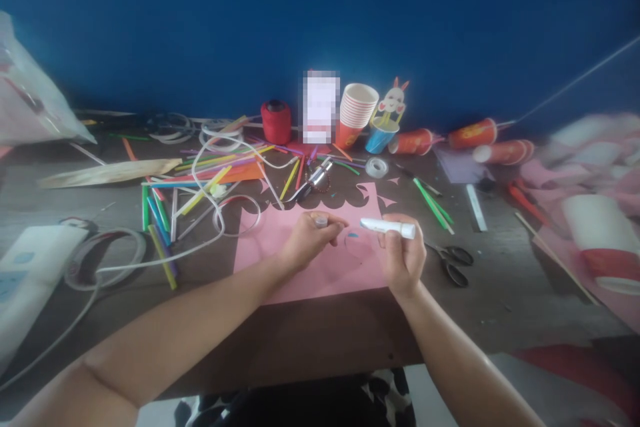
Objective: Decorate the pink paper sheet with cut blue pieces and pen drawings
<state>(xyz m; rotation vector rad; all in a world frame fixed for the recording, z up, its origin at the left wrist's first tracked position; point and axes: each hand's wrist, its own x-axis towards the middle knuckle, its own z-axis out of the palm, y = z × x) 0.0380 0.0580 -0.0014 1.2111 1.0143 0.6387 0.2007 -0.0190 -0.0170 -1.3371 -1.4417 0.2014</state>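
Observation:
My right hand (409, 257) grips a white glue stick (383, 227), its bluish end pointing left. Closed fingers of my left hand (307, 243) hold a small translucent cap (321, 221) just left of that end. Both hands hover over a sheet of pink paper (300, 283) whose far edge has scalloped cut-outs. On the sheet, below the glue stick, lies a small blue scrap (353, 235). Black-handled scissors (455, 263) rest on the table right of my right hand.
Several coloured straws (165, 213) and a looping white cable (165, 263) cover the left side, near a power strip (37, 263). At the back stand red thread (276, 122), stacked paper cups (356, 113) and a blue rabbit cup (383, 135). Pink scraps (575, 167) heap up right.

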